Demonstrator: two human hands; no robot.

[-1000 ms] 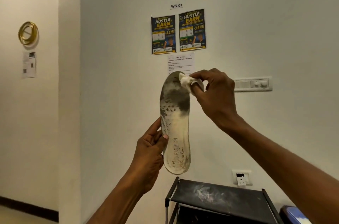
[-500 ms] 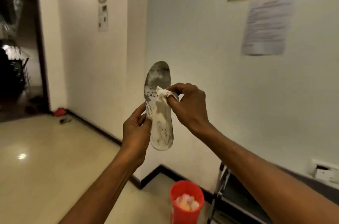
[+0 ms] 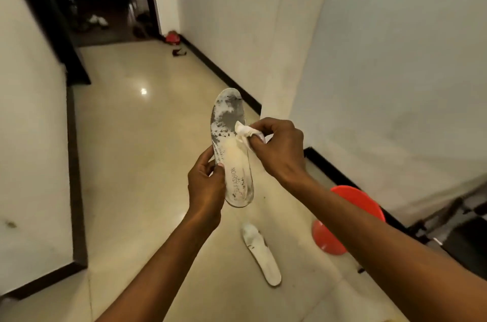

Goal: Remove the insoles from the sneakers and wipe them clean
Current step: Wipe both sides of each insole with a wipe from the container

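Insoles x2: held insole (image 3: pixel 235 157), L hand (image 3: pixel 207 187); floor insole (image 3: pixel 261 253); 1 wipe (image 3: pixel 244 133), R hand (image 3: pixel 279 153).

A glossy cream tiled floor (image 3: pixel 126 190) is carrying everything. A soiled white insole (image 3: pixel 261 253) is lying flat on it, near and right of centre. A red container (image 3: pixel 350 219) is standing just right of the insole. Far off, by the wall skirting, a red object (image 3: pixel 172 37) and a small dark object (image 3: pixel 179 52) are lying close together.

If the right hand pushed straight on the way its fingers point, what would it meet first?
The held insole: the right hand pinches a white wipe that seems to touch its middle. The left hand grips its heel end.
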